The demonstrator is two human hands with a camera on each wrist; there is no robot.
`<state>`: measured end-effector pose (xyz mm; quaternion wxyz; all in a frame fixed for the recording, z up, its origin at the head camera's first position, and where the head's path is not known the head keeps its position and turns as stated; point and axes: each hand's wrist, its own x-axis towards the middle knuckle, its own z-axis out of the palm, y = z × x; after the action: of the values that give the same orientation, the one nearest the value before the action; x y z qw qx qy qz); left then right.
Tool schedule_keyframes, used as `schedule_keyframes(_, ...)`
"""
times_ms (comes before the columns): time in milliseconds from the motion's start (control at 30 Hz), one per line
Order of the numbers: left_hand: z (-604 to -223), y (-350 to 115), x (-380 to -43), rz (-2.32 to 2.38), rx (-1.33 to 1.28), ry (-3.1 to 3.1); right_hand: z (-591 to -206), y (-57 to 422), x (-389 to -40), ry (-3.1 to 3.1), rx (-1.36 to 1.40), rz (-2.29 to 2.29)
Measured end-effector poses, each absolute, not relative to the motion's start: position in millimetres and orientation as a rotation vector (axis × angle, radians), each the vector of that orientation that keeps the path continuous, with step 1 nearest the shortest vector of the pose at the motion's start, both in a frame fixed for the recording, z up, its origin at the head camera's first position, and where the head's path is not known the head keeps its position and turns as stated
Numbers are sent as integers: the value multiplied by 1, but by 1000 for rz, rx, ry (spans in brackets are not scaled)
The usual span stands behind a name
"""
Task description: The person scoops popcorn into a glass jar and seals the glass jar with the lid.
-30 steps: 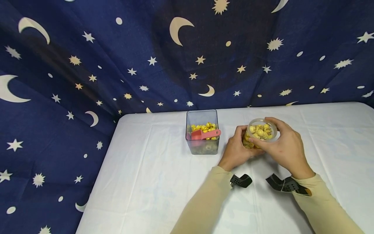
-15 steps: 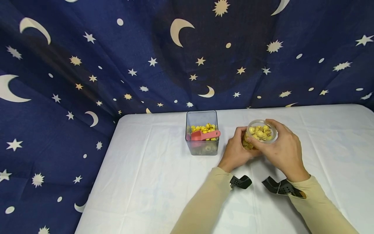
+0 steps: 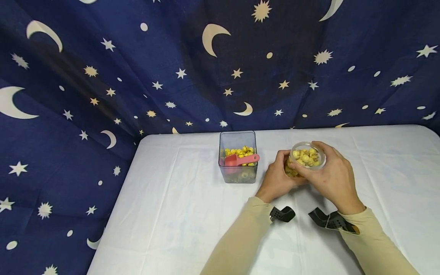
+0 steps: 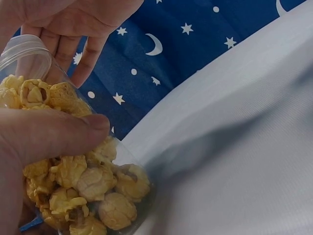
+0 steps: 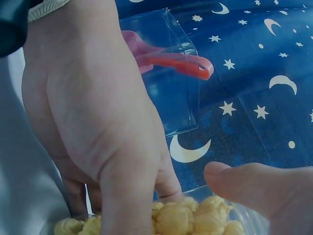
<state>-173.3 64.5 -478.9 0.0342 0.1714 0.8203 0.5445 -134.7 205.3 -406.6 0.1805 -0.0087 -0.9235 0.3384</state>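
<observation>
Both hands hold a clear plastic jar (image 3: 304, 144) of yellow popcorn (image 3: 306, 157) over the right half of the table. My left hand (image 3: 277, 178) grips the jar's body from the left, low down, and its thumb lies across the clear wall in the left wrist view. From the right, my right hand (image 3: 335, 173) grips around the rim, thumb on the near side and fingers beyond. The jar leans in the left wrist view, with popcorn pieces (image 4: 95, 181) showing through its wall and its ringed neck (image 4: 27, 49) at upper left.
Left of the hands stands a smoky clear square container (image 3: 238, 177) with more popcorn and a pink scoop (image 3: 237, 159) lying across it. A white cloth covers the table (image 3: 192, 221). A dark blue curtain (image 3: 154, 46) with moons and stars hangs behind it.
My right wrist has shifted slightly left and nearer, with the jar almost in place. Both hands keep their hold. The square container and scoop have not moved.
</observation>
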Motion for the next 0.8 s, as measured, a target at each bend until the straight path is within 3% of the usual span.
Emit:
schedule_keyframes(633,-476,64,-171,1557,554,2600,-406,205,-137,-2635,-39,994)
schedule_keyframes(800,-473,61,-163,1477,440,2653,-410,204,-135,-2619,-44,1020)
